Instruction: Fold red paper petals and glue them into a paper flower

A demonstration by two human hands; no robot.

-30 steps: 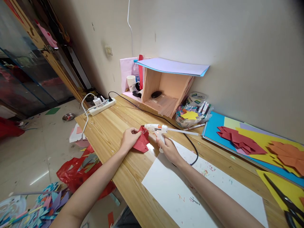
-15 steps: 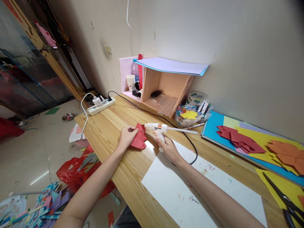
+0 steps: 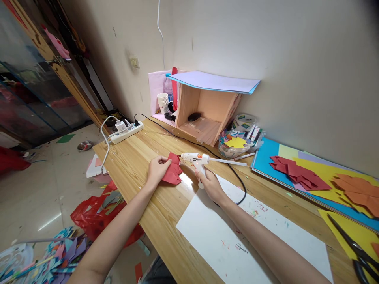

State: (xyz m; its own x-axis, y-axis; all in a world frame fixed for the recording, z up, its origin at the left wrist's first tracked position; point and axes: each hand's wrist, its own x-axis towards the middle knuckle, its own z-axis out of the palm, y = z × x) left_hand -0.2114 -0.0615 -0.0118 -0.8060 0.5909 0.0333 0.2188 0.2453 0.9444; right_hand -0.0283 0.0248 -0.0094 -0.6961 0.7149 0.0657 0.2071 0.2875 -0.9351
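My left hand pinches a folded red paper piece that lies on the wooden table. My right hand grips the handle of a white hot glue gun. The gun's nozzle points left at the upper edge of the red paper, and a glue stick pokes out of its back to the right. Its black cord loops over the table. A large white sheet lies under my right forearm.
A white power strip sits at the far left table corner. A cardboard box under a sheet of paper stands by the wall, with a tape roll and markers beside it. Coloured sheets with red cutouts and scissors lie right. Paper scraps litter the floor.
The red paper was lowered flat onto the table and my left hand shifted slightly left. The glue gun nozzle stays at the paper's edge.
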